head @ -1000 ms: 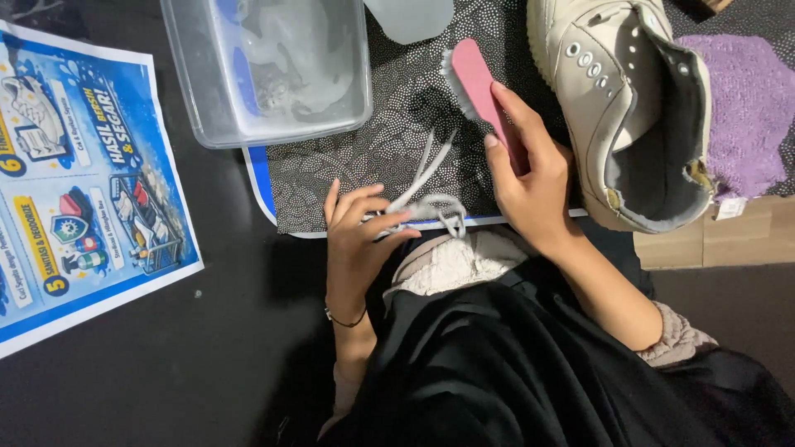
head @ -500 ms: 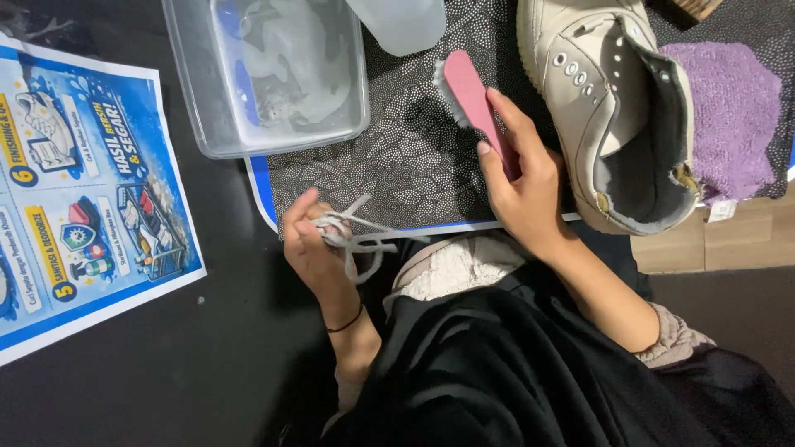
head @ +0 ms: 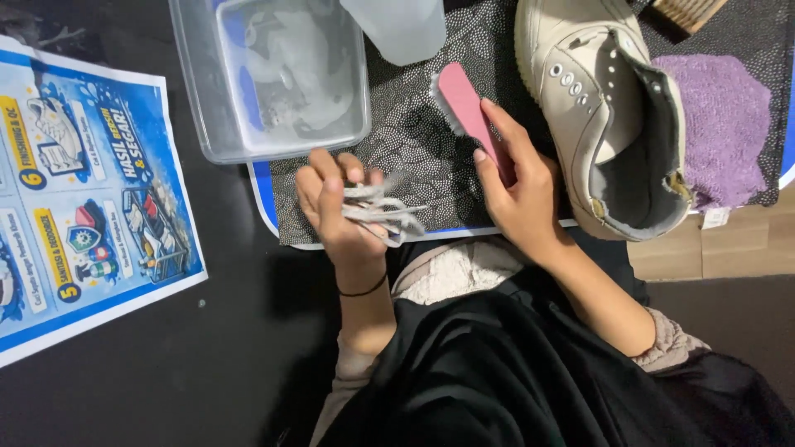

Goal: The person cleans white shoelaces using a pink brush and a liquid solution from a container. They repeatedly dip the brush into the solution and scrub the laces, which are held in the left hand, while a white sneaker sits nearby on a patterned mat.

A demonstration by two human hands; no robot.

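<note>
Dark floor lies under everything, with a speckled mat (head: 414,149) spread at its middle, and the work sits on that mat's near edge.

At the mat's six-o'clock edge the left hand (head: 335,207) has its fingers curled shut around a bunch of laces (head: 381,215), gathered into loose loops that spill out toward three o'clock. They look limp and light, probably damp and a bit slick, so a pinch on one strand would likely let the rest slide; the bunched middle, where the fingers now wrap, seems the surest hold. Nothing about them appears fragile.

Just to the three-o'clock side, the right hand (head: 522,199) grips a pink brush (head: 468,112) by its back, fingers laid along it and thumb beneath, bristles facing nine o'clock. The brush looks stiff and light and is apart from the laces.

At eleven o'clock from the laces stands a clear tub (head: 273,74) of cloudy water, close to the left fingertips. A pale bottle (head: 397,25) sits at twelve o'clock.

Out at two o'clock lies a cream shoe (head: 604,124) on its side, eyelets empty, opening toward the person. Beyond it, at three o'clock, is a purple cloth (head: 720,132). A blue leaflet (head: 83,199) lies at nine o'clock.
</note>
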